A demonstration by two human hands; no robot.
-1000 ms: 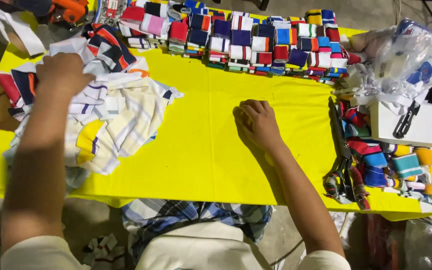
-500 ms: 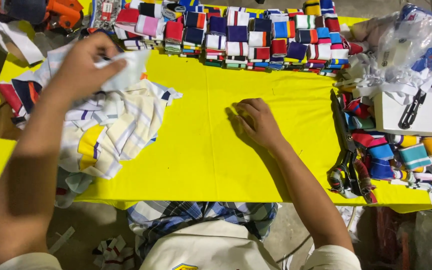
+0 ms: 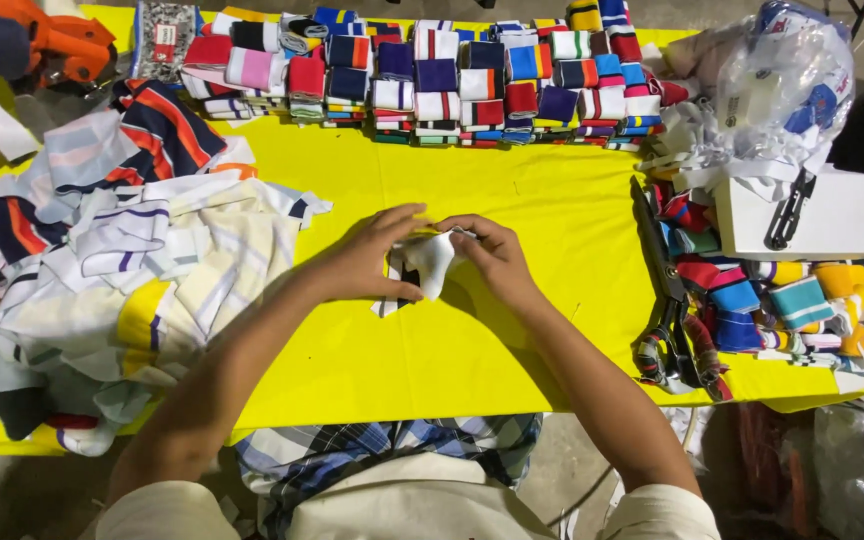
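A small white cloth piece [image 3: 430, 262] with dark stripes along its edge lies near the middle of the yellow bench [image 3: 512, 340], held between both hands. The left hand [image 3: 372, 258] pinches its left side with thumb and fingers closed on the cloth, and the right hand [image 3: 497, 255] grips its right side the same way; the two hands sit close together, almost touching over the cloth. How the piece is folded is hard to tell, since the fingers cover much of it.

To the left, a loose heap of striped cloth pieces [image 3: 122, 280] spreads over the bench edge. Along the far side, rows of folded striped bands [image 3: 452, 75] are stacked side by side. To the right lie large scissors [image 3: 667, 300], more folded bands [image 3: 782, 300], a white box [image 3: 832, 215] and a clear plastic bag [image 3: 787, 75].
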